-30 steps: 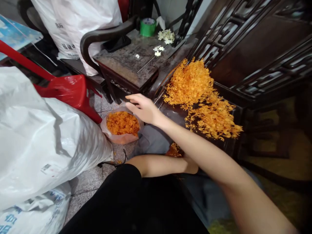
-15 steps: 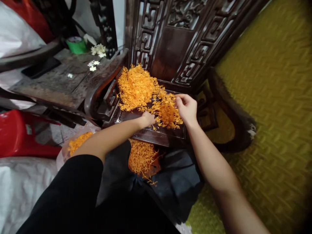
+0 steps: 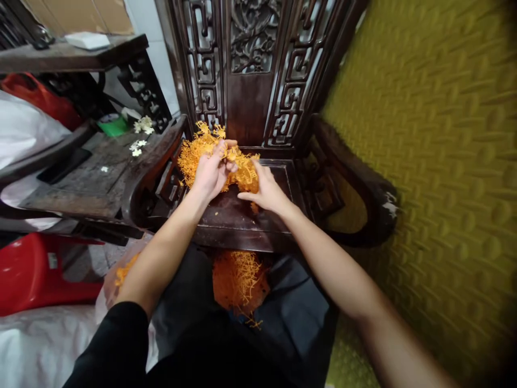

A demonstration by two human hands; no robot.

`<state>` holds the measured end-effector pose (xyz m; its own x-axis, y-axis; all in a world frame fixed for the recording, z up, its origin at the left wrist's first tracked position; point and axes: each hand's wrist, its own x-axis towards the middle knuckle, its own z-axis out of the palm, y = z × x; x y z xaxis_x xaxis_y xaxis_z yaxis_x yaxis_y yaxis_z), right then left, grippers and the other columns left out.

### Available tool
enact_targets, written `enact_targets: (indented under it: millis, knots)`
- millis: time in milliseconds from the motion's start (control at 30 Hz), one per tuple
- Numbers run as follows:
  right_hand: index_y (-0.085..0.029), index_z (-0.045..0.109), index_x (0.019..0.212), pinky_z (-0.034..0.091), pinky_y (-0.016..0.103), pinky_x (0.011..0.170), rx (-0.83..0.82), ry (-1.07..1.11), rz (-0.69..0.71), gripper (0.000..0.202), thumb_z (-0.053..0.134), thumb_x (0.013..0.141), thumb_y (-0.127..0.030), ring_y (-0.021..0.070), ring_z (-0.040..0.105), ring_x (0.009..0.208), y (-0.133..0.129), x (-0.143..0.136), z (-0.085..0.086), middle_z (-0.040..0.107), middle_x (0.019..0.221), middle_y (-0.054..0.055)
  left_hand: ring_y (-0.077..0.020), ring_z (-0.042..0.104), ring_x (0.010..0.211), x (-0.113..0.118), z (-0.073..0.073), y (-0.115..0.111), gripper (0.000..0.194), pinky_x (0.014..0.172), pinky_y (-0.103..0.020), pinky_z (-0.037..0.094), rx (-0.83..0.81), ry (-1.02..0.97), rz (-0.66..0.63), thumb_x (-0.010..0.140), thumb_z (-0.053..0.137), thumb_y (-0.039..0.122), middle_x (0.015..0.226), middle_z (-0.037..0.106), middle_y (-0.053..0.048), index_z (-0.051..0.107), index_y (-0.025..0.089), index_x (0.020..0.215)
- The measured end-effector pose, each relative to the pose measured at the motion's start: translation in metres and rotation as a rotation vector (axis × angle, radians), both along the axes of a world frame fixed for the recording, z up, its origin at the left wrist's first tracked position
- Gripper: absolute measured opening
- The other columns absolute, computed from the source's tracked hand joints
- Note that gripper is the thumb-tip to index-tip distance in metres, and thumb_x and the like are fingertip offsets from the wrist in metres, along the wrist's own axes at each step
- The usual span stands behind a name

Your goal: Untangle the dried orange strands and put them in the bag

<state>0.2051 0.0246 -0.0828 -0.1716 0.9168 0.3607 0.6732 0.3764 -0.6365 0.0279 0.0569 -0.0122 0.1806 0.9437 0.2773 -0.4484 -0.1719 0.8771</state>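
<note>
A heap of small orange branching pieces (image 3: 194, 156), plastic-looking, lies on the seat of a dark carved wooden chair (image 3: 238, 218). My left hand (image 3: 212, 170) is over the front of the heap, its fingers closed around some of the orange pieces. To its right, my right hand (image 3: 269, 188) has thumb and fingers spread apart. Its fingertips are at the heap's right edge, and no piece is plainly gripped in them. Below the seat front, between my legs, more orange branching pieces (image 3: 242, 275) are bunched in an orange-red container or bag.
At left, a worn wooden seat (image 3: 89, 183) bears a green tape roll (image 3: 113, 125), small white flowers (image 3: 143, 125) and a flat black object (image 3: 64, 166). A red plastic stool (image 3: 24, 275) and white sacks stand below. A yellow-green textured surface (image 3: 440, 134) is at right.
My left hand has risen from the seat edge onto the heap and closed on orange pieces. The right hand's fingers have spread. Loose pieces at the right have been drawn leftward; the view has shifted.
</note>
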Motion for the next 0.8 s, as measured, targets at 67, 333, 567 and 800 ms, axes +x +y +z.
enact_targets:
  millis: [67, 333, 567, 800]
  knots:
    - [-0.019, 0.050, 0.144, 0.048, 0.055, 0.100, 0.047, -0.171, -0.100, 0.070, 0.070, 0.085, -0.051, 0.0385, 0.054, 0.123, 0.006, -0.010, 0.001, 0.054, 0.135, 0.021, -0.0058, 0.037, 0.048, -0.002, 0.015, -0.016, 0.027, 0.053, -0.020, 0.039, -0.081, -0.087, -0.072, 0.098, 0.059, 0.041, 0.061, 0.043, 0.004, 0.068, 0.017, 0.090]
    - [-0.018, 0.066, 0.113, 0.050, 0.040, 0.085, 0.150, -0.260, -0.314, 0.025, 0.055, 0.093, -0.028, 0.0297, 0.063, 0.102, 0.020, 0.001, 0.020, 0.066, 0.117, 0.015, -0.0065, 0.028, 0.046, -0.031, 0.036, -0.017, 0.022, 0.048, -0.018, 0.034, -0.149, -0.368, 0.026, 0.100, 0.053, 0.027, 0.059, 0.033, 0.006, 0.059, 0.018, 0.080]
    - [-0.015, 0.052, 0.139, 0.050, 0.049, 0.093, 0.069, -0.035, -0.600, 0.050, 0.048, 0.089, -0.015, 0.0317, 0.065, 0.101, 0.030, 0.047, 0.006, 0.070, 0.109, 0.016, -0.0081, 0.027, 0.048, -0.073, 0.062, -0.008, 0.015, 0.049, -0.017, 0.033, 0.124, -0.474, 0.188, 0.098, 0.054, 0.020, 0.057, 0.031, 0.006, 0.057, 0.021, 0.083]
    - [-0.011, 0.019, 0.160, 0.036, 0.045, 0.119, 0.222, 0.282, 0.231, 0.107, 0.078, 0.073, -0.035, 0.0314, 0.043, 0.144, 0.013, -0.040, 0.010, 0.040, 0.159, 0.021, -0.0090, 0.028, 0.050, -0.022, 0.060, -0.028, 0.028, 0.049, -0.017, 0.036, -0.038, -0.392, 0.086, 0.104, 0.041, 0.021, 0.062, 0.031, 0.003, 0.058, 0.019, 0.081]
